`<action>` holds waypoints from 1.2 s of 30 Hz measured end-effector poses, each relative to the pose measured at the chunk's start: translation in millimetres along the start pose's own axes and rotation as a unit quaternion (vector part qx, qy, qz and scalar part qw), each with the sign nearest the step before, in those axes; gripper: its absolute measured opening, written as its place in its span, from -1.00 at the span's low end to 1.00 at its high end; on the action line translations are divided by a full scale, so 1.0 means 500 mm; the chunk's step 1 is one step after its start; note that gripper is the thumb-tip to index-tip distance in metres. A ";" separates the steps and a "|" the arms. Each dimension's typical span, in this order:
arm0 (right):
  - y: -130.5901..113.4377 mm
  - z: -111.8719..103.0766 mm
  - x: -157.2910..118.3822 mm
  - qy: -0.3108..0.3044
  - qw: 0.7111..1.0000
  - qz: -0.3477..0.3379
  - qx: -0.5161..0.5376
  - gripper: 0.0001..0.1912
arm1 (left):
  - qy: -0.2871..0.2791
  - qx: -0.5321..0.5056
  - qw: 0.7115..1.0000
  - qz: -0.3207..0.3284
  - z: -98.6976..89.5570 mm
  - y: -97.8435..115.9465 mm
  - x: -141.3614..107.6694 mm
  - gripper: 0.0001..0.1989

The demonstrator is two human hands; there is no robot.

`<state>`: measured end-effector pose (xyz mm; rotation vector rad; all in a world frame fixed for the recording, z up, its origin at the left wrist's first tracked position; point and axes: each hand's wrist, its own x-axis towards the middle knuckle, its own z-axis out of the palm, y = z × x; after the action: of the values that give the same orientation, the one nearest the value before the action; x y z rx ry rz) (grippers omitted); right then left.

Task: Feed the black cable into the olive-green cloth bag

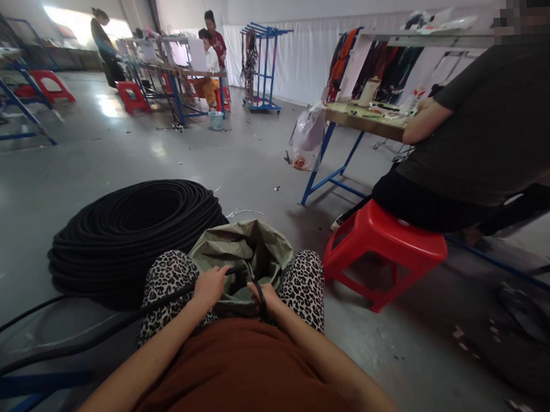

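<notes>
My left hand (211,287) is closed round a black cord (111,334), whose end sticks out past my fingers over an open green sack (277,246). The cord runs back across my left thigh toward the lower left. My right hand (267,297) grips black-handled scissors (260,293), their metal part near the cord's end. The sack stands between my knees, its mouth wide, its inside dark. A large coil of black cord (133,229) lies on the floor beyond my left knee.
A person in a dark shirt sits on a red stool (383,249) close at my right, by a worktable (367,122). A plastic bag (307,133) hangs from its corner. Blue metal bars (35,383) are at lower left. People, tables and a blue rack (266,65) stand farther back.
</notes>
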<state>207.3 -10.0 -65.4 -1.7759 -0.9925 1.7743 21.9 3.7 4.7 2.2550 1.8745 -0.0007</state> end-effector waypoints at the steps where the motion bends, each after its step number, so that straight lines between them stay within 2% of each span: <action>1: 0.001 0.000 0.002 0.000 1.000 0.017 0.011 -0.59 | 0.006 -0.006 1.000 -0.002 0.000 -0.001 0.001 -0.59; 3: 0.002 0.000 0.005 0.004 0.999 0.043 0.029 -0.59 | 0.019 -0.020 1.000 -0.010 0.000 -0.002 0.002 -0.61; 8: 0.016 0.002 0.012 -0.044 0.996 -0.013 0.070 -0.61 | 0.042 -0.055 0.997 -0.037 -0.005 -0.003 0.004 -0.66; 13: 0.022 0.000 0.011 -0.068 0.996 -0.059 0.023 -0.57 | 0.049 -0.074 0.995 -0.046 -0.011 -0.003 0.004 -0.67; 20: 0.025 -0.004 0.013 -0.076 0.994 -0.081 -0.002 -0.54 | 0.054 -0.069 0.995 -0.038 -0.007 -0.005 0.003 -0.66; 26: 0.027 -0.004 0.012 -0.085 0.993 -0.085 -0.011 -0.54 | 0.049 -0.057 0.997 -0.031 -0.003 -0.005 0.000 -0.66; 36: -0.008 -0.002 -0.025 -0.076 0.995 -0.064 -0.017 -0.63 | 0.037 -0.037 0.999 -0.010 0.002 -0.004 -0.005 -0.66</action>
<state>208.7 -16.7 -54.0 -1.5777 -1.1759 1.8440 19.4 1.3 3.7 2.2156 1.9005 0.1504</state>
